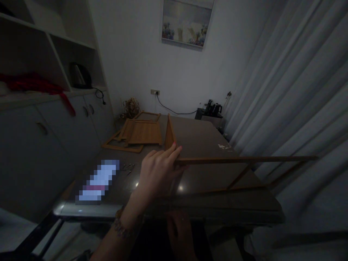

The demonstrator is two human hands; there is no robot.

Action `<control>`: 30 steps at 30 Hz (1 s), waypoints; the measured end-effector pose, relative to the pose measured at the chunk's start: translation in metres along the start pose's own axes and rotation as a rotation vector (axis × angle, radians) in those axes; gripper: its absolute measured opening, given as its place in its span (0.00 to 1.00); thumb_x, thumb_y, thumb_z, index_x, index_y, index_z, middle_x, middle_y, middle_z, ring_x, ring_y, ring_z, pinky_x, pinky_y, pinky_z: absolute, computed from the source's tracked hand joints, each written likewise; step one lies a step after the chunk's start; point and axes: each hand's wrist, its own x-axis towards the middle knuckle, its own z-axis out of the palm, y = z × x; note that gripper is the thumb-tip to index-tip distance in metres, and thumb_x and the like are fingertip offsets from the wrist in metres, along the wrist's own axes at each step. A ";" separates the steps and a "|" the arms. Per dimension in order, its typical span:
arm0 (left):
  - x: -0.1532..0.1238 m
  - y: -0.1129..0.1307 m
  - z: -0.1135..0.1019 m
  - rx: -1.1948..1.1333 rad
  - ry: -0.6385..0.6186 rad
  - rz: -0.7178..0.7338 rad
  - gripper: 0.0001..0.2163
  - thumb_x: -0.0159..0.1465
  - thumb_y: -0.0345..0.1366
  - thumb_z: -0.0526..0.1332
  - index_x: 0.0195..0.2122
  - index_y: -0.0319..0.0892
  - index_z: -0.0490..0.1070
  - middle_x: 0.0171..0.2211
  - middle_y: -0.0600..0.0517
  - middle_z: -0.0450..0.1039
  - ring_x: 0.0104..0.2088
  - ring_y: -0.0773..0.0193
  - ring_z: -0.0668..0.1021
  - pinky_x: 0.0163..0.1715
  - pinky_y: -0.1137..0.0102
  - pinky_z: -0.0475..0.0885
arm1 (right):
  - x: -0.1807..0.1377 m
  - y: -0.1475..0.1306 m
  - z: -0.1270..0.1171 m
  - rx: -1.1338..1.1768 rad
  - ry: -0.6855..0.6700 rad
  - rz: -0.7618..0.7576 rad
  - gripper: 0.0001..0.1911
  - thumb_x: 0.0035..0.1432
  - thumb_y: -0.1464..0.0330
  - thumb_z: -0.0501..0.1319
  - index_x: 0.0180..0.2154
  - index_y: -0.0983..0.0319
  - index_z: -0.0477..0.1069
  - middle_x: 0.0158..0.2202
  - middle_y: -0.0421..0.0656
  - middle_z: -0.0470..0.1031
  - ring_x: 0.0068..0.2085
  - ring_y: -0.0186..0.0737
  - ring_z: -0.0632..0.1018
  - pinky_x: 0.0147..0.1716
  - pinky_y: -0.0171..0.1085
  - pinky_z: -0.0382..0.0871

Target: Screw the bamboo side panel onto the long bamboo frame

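Observation:
My left hand [160, 165], with a beaded bracelet [122, 226] on its wrist, is closed over the corner where a long wooden frame [217, 160] meets an upright wooden panel [170, 134]. The frame stands on its side and reaches right across the table, with crosspieces between its two rails. Low at the table's front edge, my right hand [179, 226] is in shadow with its fingers curled; what they grip, if anything, is hidden. Small metal hardware [129, 168] lies left of my left hand.
Slatted wooden panels [144, 132] and a thin wooden frame [123, 148] lie stacked at the table's back left. A lit, blurred-out screen [99, 181] is on the front left. White scraps [224, 146] lie on the right. Cabinets [59, 123] flank the left side, a curtain [299, 90] the right.

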 end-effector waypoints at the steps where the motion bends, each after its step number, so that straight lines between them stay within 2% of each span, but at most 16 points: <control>1: 0.000 0.000 0.000 -0.001 0.002 0.000 0.23 0.60 0.49 0.59 0.54 0.46 0.67 0.54 0.52 0.70 0.36 0.56 0.80 0.32 0.60 0.71 | 0.000 -0.001 0.000 0.006 -0.007 0.007 0.12 0.63 0.72 0.51 0.38 0.55 0.72 0.34 0.40 0.77 0.36 0.41 0.77 0.38 0.39 0.68; 4: -0.001 0.000 0.001 -0.008 0.006 0.001 0.23 0.60 0.49 0.59 0.55 0.46 0.66 0.54 0.51 0.70 0.37 0.56 0.80 0.33 0.59 0.71 | 0.001 -0.001 0.000 0.030 -0.014 0.045 0.14 0.64 0.72 0.50 0.37 0.55 0.73 0.34 0.40 0.77 0.36 0.41 0.77 0.38 0.39 0.69; 7: -0.001 0.000 0.001 -0.011 0.022 0.007 0.23 0.60 0.49 0.59 0.55 0.46 0.66 0.54 0.50 0.70 0.37 0.56 0.80 0.33 0.59 0.71 | 0.000 -0.001 0.004 0.075 -0.020 0.110 0.10 0.63 0.70 0.54 0.37 0.54 0.74 0.35 0.40 0.78 0.38 0.41 0.77 0.39 0.39 0.70; 11: 0.000 0.000 0.001 -0.010 0.034 0.016 0.23 0.60 0.48 0.59 0.54 0.45 0.67 0.53 0.51 0.71 0.35 0.57 0.80 0.31 0.60 0.71 | -0.003 0.001 0.009 0.106 0.074 0.170 0.11 0.60 0.70 0.57 0.44 0.55 0.72 0.40 0.41 0.78 0.41 0.40 0.78 0.42 0.38 0.72; 16: -0.001 0.000 0.001 -0.011 0.022 0.009 0.23 0.60 0.48 0.59 0.55 0.46 0.67 0.54 0.49 0.71 0.36 0.55 0.80 0.32 0.59 0.71 | -0.006 0.006 0.011 0.030 0.127 0.101 0.13 0.60 0.70 0.56 0.46 0.55 0.71 0.41 0.42 0.78 0.41 0.42 0.78 0.41 0.40 0.73; 21: -0.001 -0.001 0.002 -0.035 0.026 0.008 0.23 0.59 0.48 0.60 0.54 0.45 0.68 0.53 0.46 0.71 0.35 0.54 0.80 0.33 0.59 0.71 | -0.007 0.011 0.013 -0.034 0.175 0.083 0.10 0.62 0.69 0.55 0.44 0.56 0.70 0.38 0.44 0.78 0.39 0.43 0.78 0.38 0.41 0.74; 30: 0.000 0.000 0.000 -0.015 0.005 0.004 0.23 0.60 0.49 0.59 0.54 0.46 0.67 0.54 0.50 0.70 0.37 0.55 0.80 0.33 0.60 0.71 | -0.008 0.011 0.011 0.021 0.102 0.127 0.11 0.65 0.66 0.52 0.43 0.57 0.72 0.37 0.44 0.78 0.38 0.42 0.79 0.38 0.39 0.73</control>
